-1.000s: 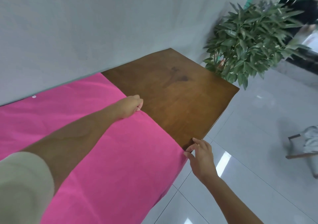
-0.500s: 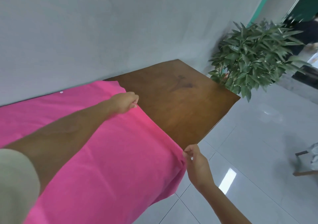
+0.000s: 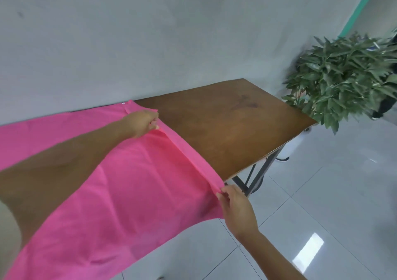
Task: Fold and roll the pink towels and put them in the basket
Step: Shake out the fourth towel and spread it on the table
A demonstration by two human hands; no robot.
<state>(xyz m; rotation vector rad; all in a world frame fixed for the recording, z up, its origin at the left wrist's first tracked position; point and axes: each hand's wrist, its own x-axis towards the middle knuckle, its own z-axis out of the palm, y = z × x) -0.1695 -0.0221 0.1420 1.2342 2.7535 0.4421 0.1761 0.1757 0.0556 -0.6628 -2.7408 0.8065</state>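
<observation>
A large pink towel (image 3: 133,185) lies spread over the left part of a brown wooden table (image 3: 232,133) and hangs over its near edge. My left hand (image 3: 142,123) grips the towel's right edge at the far side. My right hand (image 3: 235,206) pinches the same edge at the near corner, just off the table's front. Between the two hands the edge is lifted and turned over into a narrow fold. No basket is in view.
A grey wall (image 3: 150,43) runs along the table's far side. A leafy potted plant (image 3: 348,75) stands past the table's right end. Black folding legs (image 3: 255,176) show under the table, above a white tiled floor (image 3: 322,204).
Both hands have closed on the towel's right edge and raised it, making a narrow fold. The view has swung so that more of the table and floor shows.
</observation>
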